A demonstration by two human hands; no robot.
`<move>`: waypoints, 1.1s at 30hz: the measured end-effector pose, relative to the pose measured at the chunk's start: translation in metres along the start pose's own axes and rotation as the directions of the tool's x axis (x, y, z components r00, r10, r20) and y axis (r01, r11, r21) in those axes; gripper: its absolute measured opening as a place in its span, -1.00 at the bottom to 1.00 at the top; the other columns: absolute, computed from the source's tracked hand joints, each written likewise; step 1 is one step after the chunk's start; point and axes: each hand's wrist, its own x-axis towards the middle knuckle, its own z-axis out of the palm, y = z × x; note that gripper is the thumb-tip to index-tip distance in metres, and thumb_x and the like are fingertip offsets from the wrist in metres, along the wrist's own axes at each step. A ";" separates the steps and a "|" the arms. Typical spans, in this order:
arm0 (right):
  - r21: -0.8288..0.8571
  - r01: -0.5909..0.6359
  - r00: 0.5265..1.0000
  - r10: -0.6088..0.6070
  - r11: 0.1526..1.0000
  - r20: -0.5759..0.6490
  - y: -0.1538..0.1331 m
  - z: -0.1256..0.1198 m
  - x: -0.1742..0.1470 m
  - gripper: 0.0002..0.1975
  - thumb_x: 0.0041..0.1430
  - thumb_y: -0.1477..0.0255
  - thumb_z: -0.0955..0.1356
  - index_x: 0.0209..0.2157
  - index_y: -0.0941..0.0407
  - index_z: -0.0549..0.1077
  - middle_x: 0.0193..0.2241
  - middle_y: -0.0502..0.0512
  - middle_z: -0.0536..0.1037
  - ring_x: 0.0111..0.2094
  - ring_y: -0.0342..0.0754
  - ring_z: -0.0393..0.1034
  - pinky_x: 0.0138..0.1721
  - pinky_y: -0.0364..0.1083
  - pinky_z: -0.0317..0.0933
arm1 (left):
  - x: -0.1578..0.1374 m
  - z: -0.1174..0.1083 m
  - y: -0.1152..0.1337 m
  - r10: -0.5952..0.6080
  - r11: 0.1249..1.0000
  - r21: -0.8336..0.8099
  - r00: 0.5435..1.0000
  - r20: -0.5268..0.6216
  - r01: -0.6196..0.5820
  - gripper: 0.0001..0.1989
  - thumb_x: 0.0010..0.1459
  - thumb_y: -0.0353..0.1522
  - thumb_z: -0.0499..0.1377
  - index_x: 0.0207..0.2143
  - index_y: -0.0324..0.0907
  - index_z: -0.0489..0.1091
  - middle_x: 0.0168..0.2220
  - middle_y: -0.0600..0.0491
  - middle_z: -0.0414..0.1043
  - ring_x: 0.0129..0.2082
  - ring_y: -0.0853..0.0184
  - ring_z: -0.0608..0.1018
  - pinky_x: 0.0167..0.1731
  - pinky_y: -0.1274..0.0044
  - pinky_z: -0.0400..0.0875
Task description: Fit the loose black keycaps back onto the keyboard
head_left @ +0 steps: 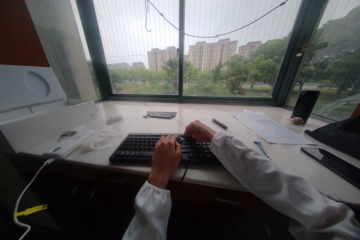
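The keyboard (pixel 128 153) lies on the table (pixel 197 111); we judge it light, stiff, best held by its ends. Our left hand (pixel 165 155) and right hand (pixel 199 130) are over it (we can't tell either grip).

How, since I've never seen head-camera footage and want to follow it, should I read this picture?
There is no machine here, only a person in white sleeves. The single picture comes from a camera worn on their head, looking forward and down. The bare left hand rests on a black keyboard; the bare right hand is curled at its back edge. Whether either grips something small is hidden. The white surface before the window also bears a bunch of grey strips, papers, a blue stick and, at the left, a white box.
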 end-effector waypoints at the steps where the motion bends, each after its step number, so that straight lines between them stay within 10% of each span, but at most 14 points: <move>1: -0.001 -0.006 1.000 0.006 1.000 -0.001 0.000 0.000 0.000 -0.66 -0.14 0.73 0.26 -0.42 0.18 0.60 -0.49 0.05 0.61 -0.42 -0.18 0.45 -0.37 -0.27 0.19 | 0.000 0.000 0.000 -0.006 1.000 0.000 1.000 0.003 0.006 -0.70 0.24 -0.41 0.01 -0.05 -0.11 0.45 -0.16 0.00 0.51 -0.08 0.23 0.44 -0.07 0.42 0.28; 22: 0.111 -0.075 0.996 0.068 0.991 0.064 -0.002 -0.005 0.004 -0.67 -0.19 0.75 0.28 -0.46 0.19 0.62 -0.54 0.02 0.58 -0.46 -0.16 0.45 -0.42 -0.26 0.20 | 0.001 0.001 0.000 0.001 1.000 0.010 1.000 -0.002 -0.001 -0.67 0.25 -0.39 -0.01 0.00 -0.11 0.42 -0.11 0.00 0.51 -0.05 0.21 0.44 -0.03 0.41 0.30; 29: 0.060 0.050 0.979 -0.037 0.997 -0.199 0.006 -0.015 -0.011 -0.77 0.14 0.60 0.31 -0.29 0.16 0.62 -0.33 0.13 0.62 -0.31 -0.12 0.47 -0.22 -0.19 0.24 | 0.001 0.001 0.000 0.000 1.000 0.004 1.000 0.000 0.000 -0.68 0.25 -0.39 -0.01 -0.03 -0.12 0.43 -0.09 0.00 0.51 -0.06 0.22 0.45 -0.04 0.42 0.30; 33: 0.029 0.050 0.995 -0.048 0.998 -0.093 0.008 -0.011 -0.010 -0.78 0.07 0.67 0.32 -0.38 0.17 0.61 -0.39 0.10 0.60 -0.35 -0.14 0.46 -0.27 -0.22 0.23 | 0.001 0.002 -0.001 0.013 1.000 0.001 1.000 -0.006 -0.013 -0.69 0.25 -0.40 -0.01 -0.04 -0.12 0.44 -0.11 0.01 0.51 -0.07 0.22 0.45 -0.05 0.42 0.31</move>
